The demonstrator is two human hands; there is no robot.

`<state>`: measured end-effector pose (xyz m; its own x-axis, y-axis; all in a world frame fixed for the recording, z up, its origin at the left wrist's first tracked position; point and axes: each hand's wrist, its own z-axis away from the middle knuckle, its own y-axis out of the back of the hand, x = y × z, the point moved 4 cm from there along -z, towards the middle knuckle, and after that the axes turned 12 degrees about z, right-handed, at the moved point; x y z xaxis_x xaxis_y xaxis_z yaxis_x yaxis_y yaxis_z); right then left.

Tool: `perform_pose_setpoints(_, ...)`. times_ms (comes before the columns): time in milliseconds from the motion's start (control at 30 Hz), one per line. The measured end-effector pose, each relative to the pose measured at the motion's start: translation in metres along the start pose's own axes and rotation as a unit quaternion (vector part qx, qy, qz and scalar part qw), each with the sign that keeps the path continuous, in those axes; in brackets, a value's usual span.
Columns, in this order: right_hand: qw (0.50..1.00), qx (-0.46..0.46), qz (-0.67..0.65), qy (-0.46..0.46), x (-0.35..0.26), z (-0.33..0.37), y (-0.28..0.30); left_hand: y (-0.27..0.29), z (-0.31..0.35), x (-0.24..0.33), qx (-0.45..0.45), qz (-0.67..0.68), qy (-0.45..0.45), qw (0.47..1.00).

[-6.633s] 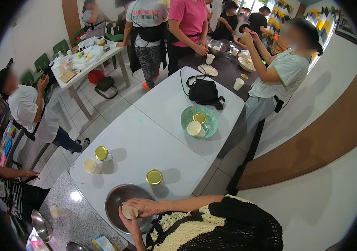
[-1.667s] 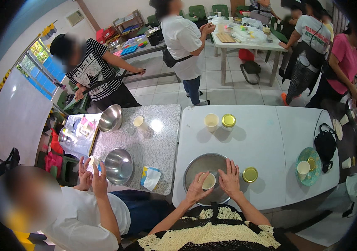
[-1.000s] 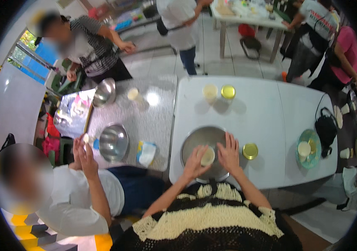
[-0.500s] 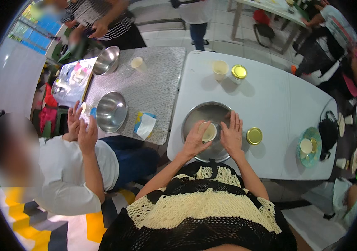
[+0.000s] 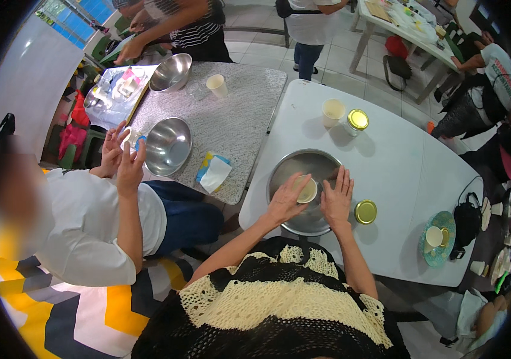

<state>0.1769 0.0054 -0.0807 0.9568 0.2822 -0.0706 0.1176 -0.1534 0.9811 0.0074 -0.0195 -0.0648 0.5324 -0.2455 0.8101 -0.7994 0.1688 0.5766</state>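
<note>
A wide steel bowl [image 5: 279,170] stands on the white table in front of me. Over it, a small pale paper cup [image 5: 308,189] is held from its left side by my left hand [image 5: 285,200], thumb and fingers curved about its rim. My right hand [image 5: 337,197] lies at the bowl's right side, fingers stretched out and holding nothing. To the right of that hand is a jar with a gold lid [image 5: 365,212]. Beyond the bowl stand another paper cup [image 5: 332,112] and a second gold-lidded jar [image 5: 357,121]. What is inside the held cup I cannot make out.
At right, a teal plate [image 5: 429,255] carries a cup and a gold lid, near a black bag [image 5: 468,212]. On the left, a speckled table [image 5: 237,107] holds two steel bowls and a tissue pack [image 5: 213,170]. A person in a white shirt [image 5: 100,221] sits close by.
My view has turned slightly, shifting the scene. My left hand keeps its hold on the cup, and my right hand stays by the bowl. At the far left, a standing person's arm has moved.
</note>
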Motion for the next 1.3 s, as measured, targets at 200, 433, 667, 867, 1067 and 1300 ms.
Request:
perform_pose_setpoints(200, 1.0, -0.01, 0.001, 0.003, 0.0, 0.001, 0.002, 0.0, -0.002, -0.001, 0.008, -0.005, -0.01, 1.0)
perform_pose_setpoints(433, 1.0, -0.022, 0.01, 0.009, -0.004, 0.0, 0.005, 0.002, -0.002, 0.001, -0.002, 0.0, -0.011, 1.0)
perform_pose_setpoints(667, 0.983, -0.091, 0.049, 0.151, -0.023, 0.031, -0.034, -0.001, -0.007, 0.002, -0.03, -0.03, -0.062, 0.997)
perform_pose_setpoints(867, 0.972, -0.148, 0.06, 0.17, -0.018, 0.037, -0.046, -0.001, -0.009, 0.006, -0.035, -0.008, -0.034, 0.999)
perform_pose_setpoints(1067, 0.973, -0.147, 0.058, 0.169, -0.019, 0.04, -0.059, -0.004, -0.005, 0.006, -0.014, 0.021, -0.012, 1.0)
perform_pose_setpoints(1300, 0.971, -0.181, 0.034, 0.151, -0.021, 0.039, -0.065, -0.006, -0.005, 0.003, -0.006, 0.038, 0.007, 0.999)
